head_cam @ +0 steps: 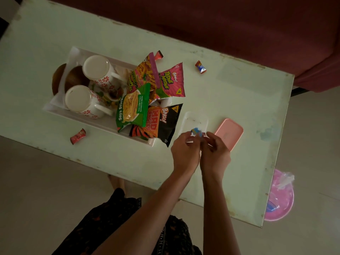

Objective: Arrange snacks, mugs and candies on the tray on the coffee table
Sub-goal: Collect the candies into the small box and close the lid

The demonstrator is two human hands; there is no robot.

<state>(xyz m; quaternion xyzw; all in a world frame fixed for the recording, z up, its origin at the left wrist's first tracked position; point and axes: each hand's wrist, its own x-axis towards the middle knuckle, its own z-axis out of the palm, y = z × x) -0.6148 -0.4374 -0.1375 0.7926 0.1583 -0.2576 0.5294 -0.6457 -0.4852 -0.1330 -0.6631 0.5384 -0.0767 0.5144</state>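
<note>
candy [196, 131] (blue wrapper) pinched between left hand [184, 151] and right hand [215, 154] fingertips.

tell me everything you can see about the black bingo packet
The black Bingo Mad Angles snack packet looks like glossy foil or plastic, with orange lettering, an orange striped pattern at its lower left and a yellow price triangle at the top corner. It looks sealed and puffed. It lies tilted at the near right end of the white rectangular tray, with its right side hanging over the rim onto the pale green table. The green Soya Sticks packet overlaps its left edge.
</note>
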